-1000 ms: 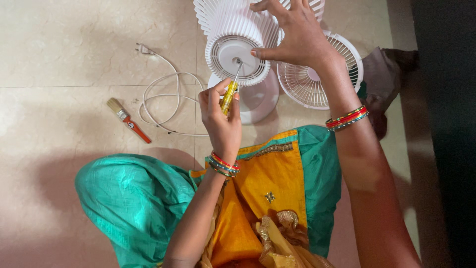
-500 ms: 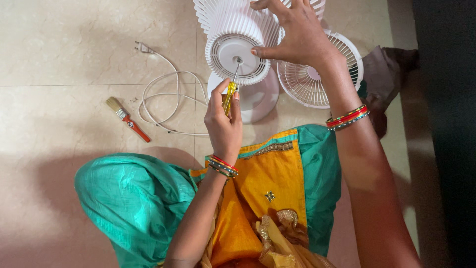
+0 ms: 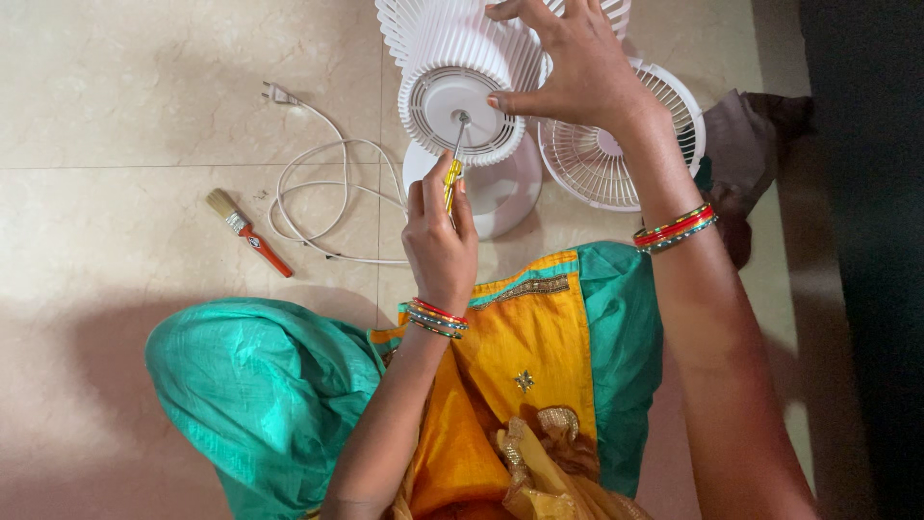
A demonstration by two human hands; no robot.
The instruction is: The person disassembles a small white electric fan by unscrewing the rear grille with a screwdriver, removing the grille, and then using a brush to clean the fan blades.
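My left hand [image 3: 440,234] grips a yellow-handled screwdriver [image 3: 451,180]; its metal tip meets the middle of the round back of a white fan body [image 3: 452,67]. My right hand [image 3: 568,67] is spread over the ribbed white housing of that fan and steadies it, thumb on the rim of the round back. Under the fan body sits its white round base [image 3: 500,188] on the tiled floor.
A detached white fan grille [image 3: 602,159] lies on the floor right of the fan. A white power cord [image 3: 318,183] with plug coils to the left, beside a small paintbrush [image 3: 247,231] with a red handle. A dark cloth [image 3: 746,159] lies at right. My green-and-orange-clothed legs fill the lower frame.
My left hand has rolled over the screwdriver handle, hiding more of it, with the tip still on the fan's centre. My right hand has stayed put.
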